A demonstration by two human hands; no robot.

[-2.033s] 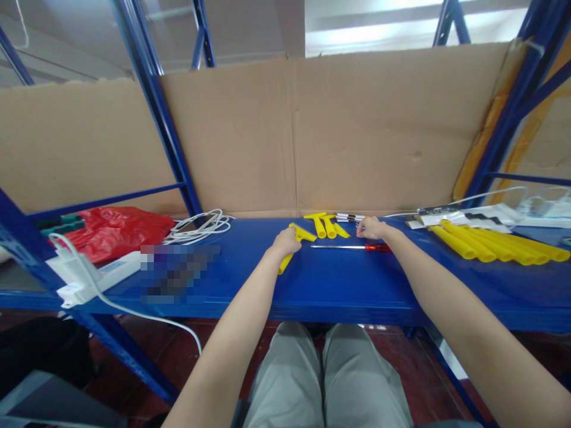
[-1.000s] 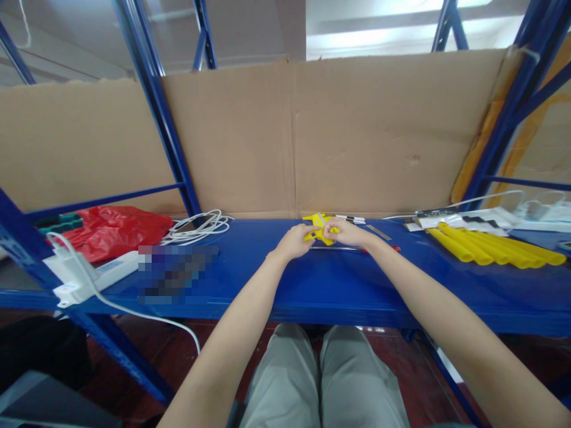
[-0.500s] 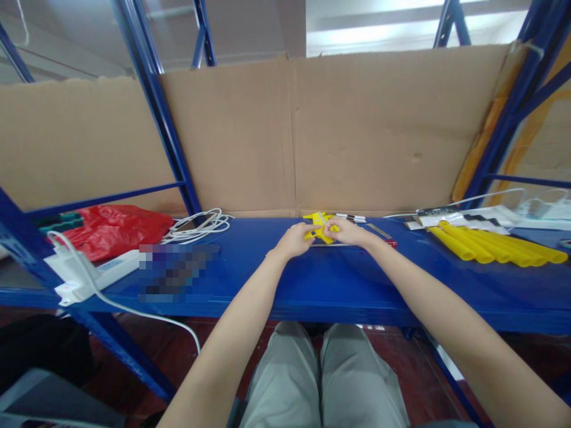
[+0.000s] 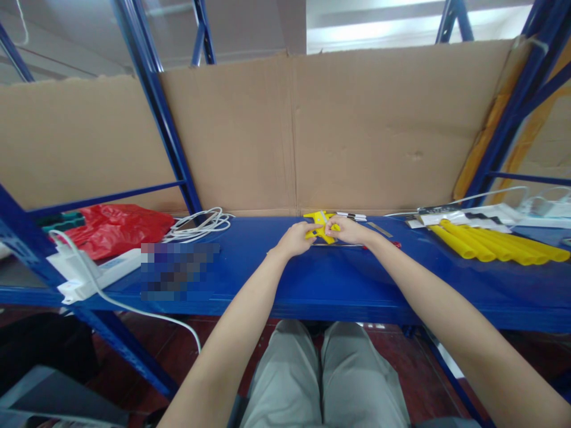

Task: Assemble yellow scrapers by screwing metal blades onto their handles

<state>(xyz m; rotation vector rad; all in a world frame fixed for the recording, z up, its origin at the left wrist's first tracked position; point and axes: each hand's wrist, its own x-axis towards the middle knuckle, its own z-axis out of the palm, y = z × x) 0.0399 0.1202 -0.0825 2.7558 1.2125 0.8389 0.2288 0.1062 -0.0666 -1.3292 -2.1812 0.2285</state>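
Observation:
On the blue shelf top, near the cardboard, lies a yellow branched plastic piece with a grey strip across it. My left hand is closed on its left side with the fingertips. My right hand pinches at its right side, the fingers bent inward; anything small between them is hidden. Just in front of the piece runs a thin metal rod, and a red handle shows beyond my right wrist, perhaps one screwdriver. Behind my right hand lie white-and-black pens. A grey flat strip is farther right.
Several yellow tubes lie at the right beside white packaging. To the left are a red plastic bag, a coiled white cable and a white power strip. Cardboard stands along the back; blue posts frame it.
Both hands stay at the yellow piece with almost the same grip. The red handle shows slightly farther right; the view has shifted a little.

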